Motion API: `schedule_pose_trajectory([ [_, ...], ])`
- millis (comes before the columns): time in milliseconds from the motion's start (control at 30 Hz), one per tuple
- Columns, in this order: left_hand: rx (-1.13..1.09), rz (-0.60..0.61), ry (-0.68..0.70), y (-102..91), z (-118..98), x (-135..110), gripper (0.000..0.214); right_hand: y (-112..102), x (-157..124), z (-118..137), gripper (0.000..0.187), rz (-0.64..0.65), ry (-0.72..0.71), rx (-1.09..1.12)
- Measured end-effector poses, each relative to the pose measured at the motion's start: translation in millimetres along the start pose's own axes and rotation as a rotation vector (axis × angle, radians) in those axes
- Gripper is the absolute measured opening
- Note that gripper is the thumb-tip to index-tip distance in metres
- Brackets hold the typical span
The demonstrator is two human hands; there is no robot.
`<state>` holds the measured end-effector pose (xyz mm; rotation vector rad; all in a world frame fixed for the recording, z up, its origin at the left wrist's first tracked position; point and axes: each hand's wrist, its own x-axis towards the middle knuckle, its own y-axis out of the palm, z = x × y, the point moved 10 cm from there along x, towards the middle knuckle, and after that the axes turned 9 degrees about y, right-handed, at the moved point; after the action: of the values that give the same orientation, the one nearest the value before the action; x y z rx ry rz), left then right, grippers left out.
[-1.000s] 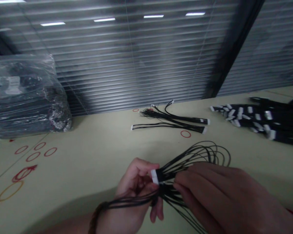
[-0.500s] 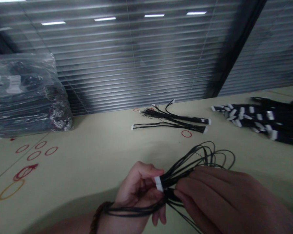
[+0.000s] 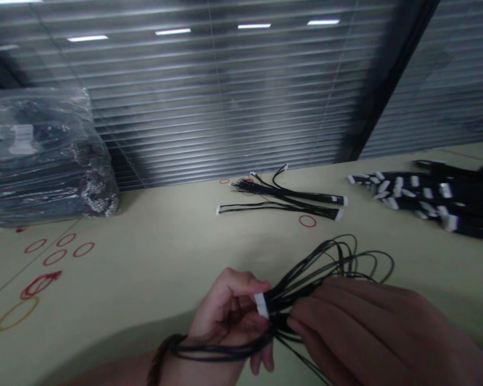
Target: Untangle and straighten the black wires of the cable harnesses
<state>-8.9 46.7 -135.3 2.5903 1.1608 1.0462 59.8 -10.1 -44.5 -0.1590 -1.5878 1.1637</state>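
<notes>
A white connector [image 3: 261, 305] with many thin black wires is pinched between the thumb and fingers of my left hand [image 3: 233, 305]. Its wires form a wire harness [image 3: 306, 273] that fans out and loops to the upper right. One bunch of the wires bends back under the connector and loops toward my left wrist. My right hand [image 3: 370, 327] closes over the wires just right of the connector; its fingertips are partly hidden behind the back of the hand. A few wires hang down between the two hands.
Wire harnesses [image 3: 290, 201] lie on the table behind my hands, beside a red rubber band [image 3: 307, 221]. At right is a pile of white-ended harnesses [image 3: 422, 195]. A clear plastic bag [image 3: 44, 161] of dark cables stands left, near several red bands and a yellow band [image 3: 16, 314].
Hardly anything differs. The wire loops above my right hand have spread slightly to the right; both hands keep their hold.
</notes>
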Motion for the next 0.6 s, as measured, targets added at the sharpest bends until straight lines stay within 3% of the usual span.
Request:
schedule_pose_trajectory([
  [600,0.0,0.012,-0.012,2.0,0.0,-1.3,0.026,0.4,-0.2,6.2,0.033,-0.018,-0.03,-0.064],
])
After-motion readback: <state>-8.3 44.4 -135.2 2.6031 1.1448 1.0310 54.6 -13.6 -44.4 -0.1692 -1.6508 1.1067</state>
